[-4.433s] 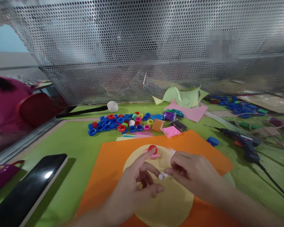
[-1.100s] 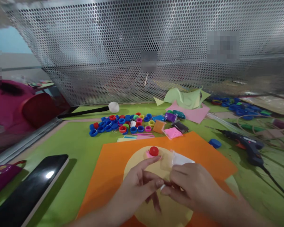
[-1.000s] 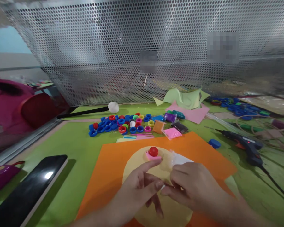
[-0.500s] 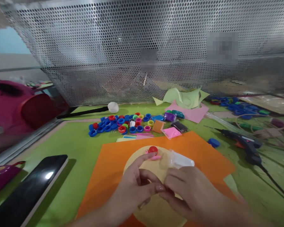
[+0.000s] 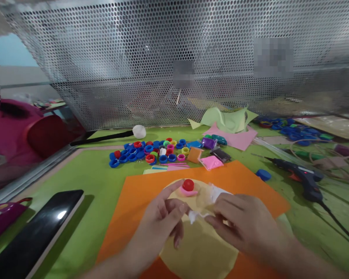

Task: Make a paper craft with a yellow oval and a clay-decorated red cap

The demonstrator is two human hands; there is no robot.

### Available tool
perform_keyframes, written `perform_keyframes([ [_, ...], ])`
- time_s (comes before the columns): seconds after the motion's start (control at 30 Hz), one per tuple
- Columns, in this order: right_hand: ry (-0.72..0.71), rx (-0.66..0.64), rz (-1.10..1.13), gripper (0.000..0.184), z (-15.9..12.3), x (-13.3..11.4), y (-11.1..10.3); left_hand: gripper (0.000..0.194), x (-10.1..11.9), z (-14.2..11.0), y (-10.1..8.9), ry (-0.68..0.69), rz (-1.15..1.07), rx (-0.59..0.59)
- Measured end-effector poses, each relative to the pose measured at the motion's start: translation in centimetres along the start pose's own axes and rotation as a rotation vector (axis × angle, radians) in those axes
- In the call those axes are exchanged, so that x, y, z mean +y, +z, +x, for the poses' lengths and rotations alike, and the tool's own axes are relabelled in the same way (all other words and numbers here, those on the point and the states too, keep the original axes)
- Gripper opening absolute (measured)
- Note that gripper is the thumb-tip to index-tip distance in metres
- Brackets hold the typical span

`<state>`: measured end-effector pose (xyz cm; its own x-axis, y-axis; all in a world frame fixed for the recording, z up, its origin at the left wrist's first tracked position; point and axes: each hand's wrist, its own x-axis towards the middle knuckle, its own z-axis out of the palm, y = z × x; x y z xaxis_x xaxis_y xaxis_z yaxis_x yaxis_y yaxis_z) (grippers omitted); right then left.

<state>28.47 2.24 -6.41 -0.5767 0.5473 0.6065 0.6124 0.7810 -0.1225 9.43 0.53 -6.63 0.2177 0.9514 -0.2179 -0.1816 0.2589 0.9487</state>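
Observation:
My left hand and my right hand meet over a pale yellow paper circle that lies on an orange sheet. Between their fingertips stretches a small piece of white clay; the left thumb and fingers pinch one end. My right hand also grips a clear packet of white clay. Just beyond the hands a red bottle cap sits on a pink clay base on the circle.
Several coloured bottle caps and small clay packets lie further back. A glue gun with its cord lies right, a black phone left. A perforated metal screen closes the back. A person in pink sits at far left.
The hands, pressed together half a second ago, have drawn slightly apart, pulling a bit of white clay out between them. The view shifted little.

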Motion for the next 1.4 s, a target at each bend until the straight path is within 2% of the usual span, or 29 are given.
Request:
perform_keyframes([
  [0.2,0.006,-0.042,0.04,0.035,-0.2,-0.5,0.5,0.074,-0.4,-0.1,0.4,-0.007,-0.066,-0.156],
  [0.37,-0.022,-0.117,0.047,0.035,0.1,-0.9,0.3,0.08,-0.5,-0.5,0.6,-0.015,0.043,-0.099],
  [0.47,-0.018,-0.094,0.056,0.036,0.2,-1.2,0.2,0.084,-0.2,-0.8,0.7,-0.037,0.063,-0.094],
  [0.6,-0.094,-0.045,0.086,0.041,0.3,-1.6,0.2,0.09,0.3,-1.4,0.9,-0.065,0.113,-0.075],
  [0.7,-0.114,-0.033,0.112,0.044,0.3,-1.8,0.1,0.089,0.4,-2.0,1.1,-0.028,0.198,-0.04],
  [0.83,-0.095,-0.096,0.105,0.048,0.2,-1.9,0.0,0.083,0.2,-2.3,1.0,0.064,0.247,-0.012],
  [0.93,-0.136,-0.131,0.045,0.052,-0.1,-1.8,0.4,0.088,0.1,-2.1,0.9,0.042,0.269,-0.011],
  [1.07,-0.178,-0.096,-0.005,0.045,-0.3,-1.6,1.1,0.091,0.4,-1.7,1.0,-0.005,0.31,-0.043],
  [1.2,-0.117,-0.056,-0.048,0.043,0.1,-0.7,0.6,0.089,0.7,-1.5,1.0,-0.078,0.251,0.019],
  [1.27,-0.053,-0.059,-0.047,0.043,0.3,-0.2,0.2,0.088,0.5,-1.3,0.8,-0.043,0.196,0.002],
  [1.4,0.058,-0.144,0.055,0.041,0.2,0.2,0.0,0.085,-0.1,-0.9,0.4,0.034,0.174,-0.041],
])
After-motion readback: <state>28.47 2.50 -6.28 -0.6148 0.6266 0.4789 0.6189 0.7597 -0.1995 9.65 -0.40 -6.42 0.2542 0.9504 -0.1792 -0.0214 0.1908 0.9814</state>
